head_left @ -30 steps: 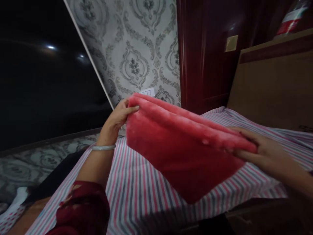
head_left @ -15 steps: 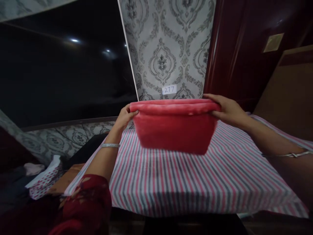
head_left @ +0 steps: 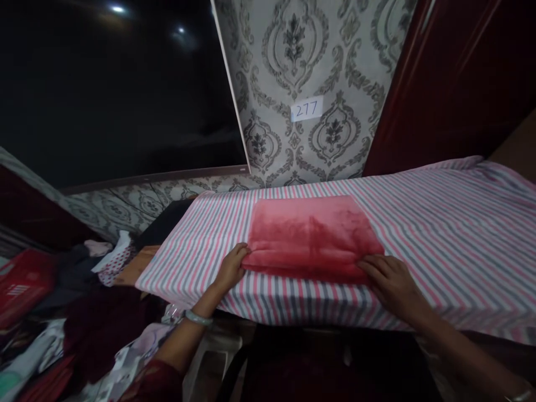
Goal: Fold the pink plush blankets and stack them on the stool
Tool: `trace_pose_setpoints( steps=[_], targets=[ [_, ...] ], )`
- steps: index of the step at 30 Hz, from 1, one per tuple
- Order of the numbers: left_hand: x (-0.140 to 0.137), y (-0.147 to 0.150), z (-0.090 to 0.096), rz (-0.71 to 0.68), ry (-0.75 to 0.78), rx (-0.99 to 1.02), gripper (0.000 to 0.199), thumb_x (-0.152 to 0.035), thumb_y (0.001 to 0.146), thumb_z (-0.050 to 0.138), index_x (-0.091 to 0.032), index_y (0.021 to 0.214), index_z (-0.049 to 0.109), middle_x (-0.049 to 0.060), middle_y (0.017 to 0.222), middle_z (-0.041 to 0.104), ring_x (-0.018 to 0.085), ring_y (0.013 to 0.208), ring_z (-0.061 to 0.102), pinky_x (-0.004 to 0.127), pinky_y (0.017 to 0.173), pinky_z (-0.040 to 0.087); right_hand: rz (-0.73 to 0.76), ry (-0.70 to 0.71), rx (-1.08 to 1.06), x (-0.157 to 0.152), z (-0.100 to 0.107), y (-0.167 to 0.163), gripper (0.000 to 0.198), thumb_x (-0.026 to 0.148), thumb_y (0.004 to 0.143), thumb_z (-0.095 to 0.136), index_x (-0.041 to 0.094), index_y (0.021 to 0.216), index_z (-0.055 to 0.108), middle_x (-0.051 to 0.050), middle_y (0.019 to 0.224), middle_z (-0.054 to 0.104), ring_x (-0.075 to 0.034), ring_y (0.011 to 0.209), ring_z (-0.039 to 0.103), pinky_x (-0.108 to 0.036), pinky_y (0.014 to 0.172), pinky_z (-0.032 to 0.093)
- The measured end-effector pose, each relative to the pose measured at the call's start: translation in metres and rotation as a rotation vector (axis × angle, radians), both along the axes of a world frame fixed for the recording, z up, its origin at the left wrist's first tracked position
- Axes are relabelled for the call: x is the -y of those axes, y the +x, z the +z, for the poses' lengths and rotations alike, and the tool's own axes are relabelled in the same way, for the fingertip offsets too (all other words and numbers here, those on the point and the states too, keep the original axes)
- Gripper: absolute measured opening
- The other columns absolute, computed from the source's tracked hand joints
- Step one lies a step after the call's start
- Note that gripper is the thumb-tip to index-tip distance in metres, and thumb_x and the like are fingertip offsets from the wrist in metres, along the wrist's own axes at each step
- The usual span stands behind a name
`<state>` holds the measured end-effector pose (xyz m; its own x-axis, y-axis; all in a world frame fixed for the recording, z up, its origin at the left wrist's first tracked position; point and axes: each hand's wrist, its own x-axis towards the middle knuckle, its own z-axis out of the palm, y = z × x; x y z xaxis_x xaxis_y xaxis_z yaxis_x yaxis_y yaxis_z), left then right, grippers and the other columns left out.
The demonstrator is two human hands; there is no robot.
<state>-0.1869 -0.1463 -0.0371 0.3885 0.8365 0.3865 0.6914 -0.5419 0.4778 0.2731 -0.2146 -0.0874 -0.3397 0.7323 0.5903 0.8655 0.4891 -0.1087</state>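
A folded red plush cloth (head_left: pixel 310 231) lies flat on a striped tablecloth (head_left: pixel 419 223), its thick near edge close to the front of the table. My left hand (head_left: pixel 232 267) is closed on the near left corner, fingers over the top. At the near right corner, my right hand (head_left: pixel 387 282) holds the cloth with its fingers on the upper side. Both thumbs are mostly hidden.
A large dark screen (head_left: pixel 125 100) hangs at the left. Behind the table, a paper label reading 277 (head_left: pixel 307 108) is stuck on patterned wallpaper. Clothes and a red bag (head_left: pixel 25 285) lie low on the left, near a wooden board (head_left: pixel 140 265).
The folded cloth has come down from upright above the table to lying flat on it. Both hands have lowered with it toward the near edge, and the view has tilted down.
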Motion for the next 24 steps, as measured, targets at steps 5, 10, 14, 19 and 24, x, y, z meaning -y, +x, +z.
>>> trace_pose_setpoints(
  steps=[5,10,14,19,24],
  targets=[
    [0.005,0.006,0.007,0.045,-0.070,0.165,0.034,-0.012,0.068,0.053,-0.024,0.099,0.063,0.008,0.115,0.067,0.025,0.112,0.065,0.042,0.101,0.051,-0.015,-0.030,-0.165,0.011,0.008,-0.007,0.039,0.024,0.088,0.051,0.026,0.122,0.071,-0.011,0.122,0.069,-0.032,0.117,0.061,-0.055,0.104,0.047],
    [0.015,0.003,0.016,0.287,-0.333,0.614,0.028,-0.037,0.080,0.060,-0.022,0.103,0.060,0.002,0.088,0.068,0.018,0.074,0.066,0.034,0.074,0.057,-0.203,-0.162,-0.575,0.037,0.018,-0.008,0.055,0.049,0.090,0.057,0.025,0.139,0.057,-0.014,0.145,0.055,-0.036,0.136,0.050,-0.057,0.115,0.040],
    [0.012,0.009,0.029,0.359,-0.608,0.772,0.054,-0.064,0.076,0.068,-0.019,0.106,0.063,0.000,0.076,0.064,0.015,0.059,0.061,0.027,0.056,0.052,-0.401,-0.489,-1.009,0.028,0.029,-0.001,0.071,0.064,0.092,0.045,0.025,0.151,0.045,-0.014,0.142,0.061,-0.036,0.122,0.063,-0.055,0.107,0.050],
    [-0.008,0.026,0.035,0.385,-0.625,0.667,0.057,-0.068,0.074,0.073,-0.022,0.106,0.065,0.000,0.077,0.067,0.018,0.070,0.067,0.027,0.060,0.051,-0.473,-0.588,-0.913,-0.005,0.041,0.004,0.072,0.067,0.084,0.050,0.021,0.139,0.061,-0.014,0.140,0.064,-0.040,0.134,0.054,-0.054,0.115,0.042],
    [-0.018,0.039,0.028,0.367,-0.674,0.717,0.062,-0.055,0.068,0.085,-0.022,0.113,0.058,0.003,0.087,0.071,0.021,0.079,0.071,0.030,0.071,0.055,-0.376,-0.575,-0.814,-0.014,0.049,-0.004,0.062,0.066,0.083,0.057,0.025,0.129,0.066,-0.011,0.129,0.072,-0.038,0.124,0.063,-0.056,0.107,0.049]
  ],
)
